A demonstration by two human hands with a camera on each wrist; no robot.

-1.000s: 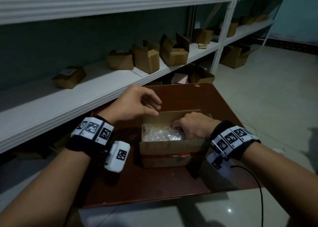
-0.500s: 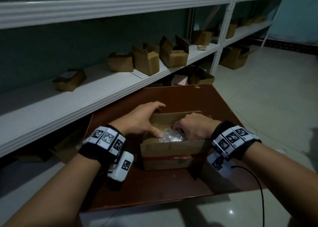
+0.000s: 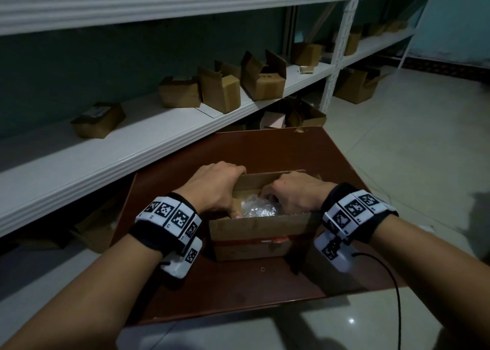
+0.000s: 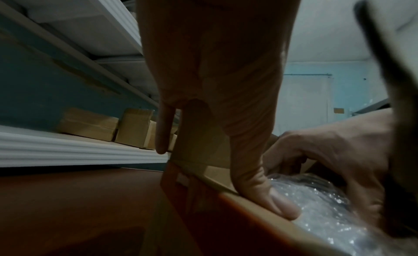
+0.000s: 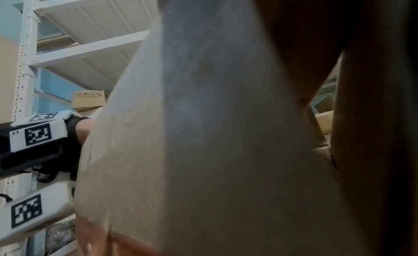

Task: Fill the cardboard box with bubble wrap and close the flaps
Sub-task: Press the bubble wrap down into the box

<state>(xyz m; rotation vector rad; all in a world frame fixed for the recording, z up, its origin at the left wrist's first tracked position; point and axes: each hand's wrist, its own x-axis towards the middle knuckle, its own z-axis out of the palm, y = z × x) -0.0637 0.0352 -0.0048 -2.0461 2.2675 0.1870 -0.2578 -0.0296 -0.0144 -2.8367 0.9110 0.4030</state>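
The brown cardboard box (image 3: 259, 234) stands on the dark red table (image 3: 238, 291), and its near wall carries a red tape strip. Clear bubble wrap (image 3: 258, 209) lies inside it. My left hand (image 3: 216, 188) grips the box's left flap (image 4: 196, 134), thumb on the inner side beside the bubble wrap (image 4: 328, 215) and fingers behind the flap. My right hand (image 3: 291, 194) reaches into the right half of the box. The fingers of that right hand (image 4: 334, 152) curl down onto the wrap. In the right wrist view the box's right flap (image 5: 203, 134) fills the picture and hides the fingers.
White metal shelving (image 3: 132, 148) runs along the left and behind the table, with several small cardboard boxes (image 3: 220, 92) on it. More boxes sit under the shelf (image 3: 305, 116). A tiled floor (image 3: 397, 164) lies to the right. A black cable (image 3: 395, 296) hangs from my right wrist.
My left hand came down from above the box, took the left flap and folded it inward, so less bubble wrap shows. My right hand stayed in the box on the wrap.
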